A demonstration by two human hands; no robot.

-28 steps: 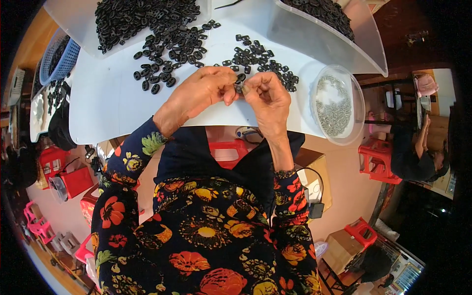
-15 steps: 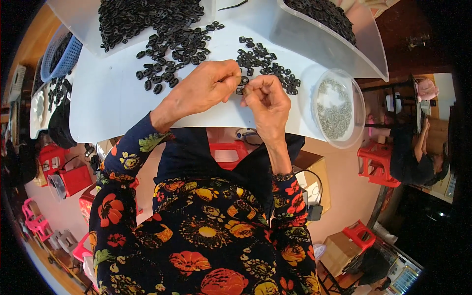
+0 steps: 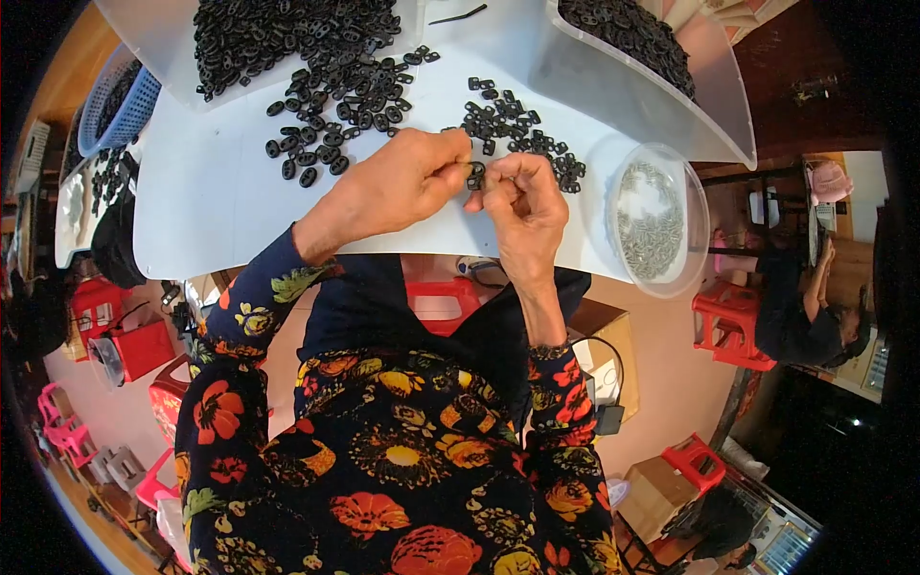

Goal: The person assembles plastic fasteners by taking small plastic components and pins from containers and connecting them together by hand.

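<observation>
Over the near part of the white table, both my hands are pinched close together. My left hand [image 3: 407, 187] is closed by its fingertips on a small black oval piece with holes [image 3: 476, 174]. My right hand [image 3: 525, 199] has thumb and fingers bent in at the other side of that piece, seemingly gripping it too; anything smaller there is hidden. Just beyond my fingers lies a loose group of small black blocky pieces [image 3: 503, 117]. Left of them are many black oval two-hole pieces [image 3: 359, 96], spilling out of a translucent bin [image 3: 144, 38].
At the right table edge stands a round clear tub [image 3: 698, 225] of small shiny metal parts. A second translucent bin [image 3: 623, 110] of black pieces is behind it. A blue basket [image 3: 129, 110] sits at far left. Red stools [image 3: 728, 321] stand around; other people are at the right.
My fingertips and the black piece between them have shifted slightly nearer to me. The right fingers have turned in against the piece. The loose pieces lie much as before.
</observation>
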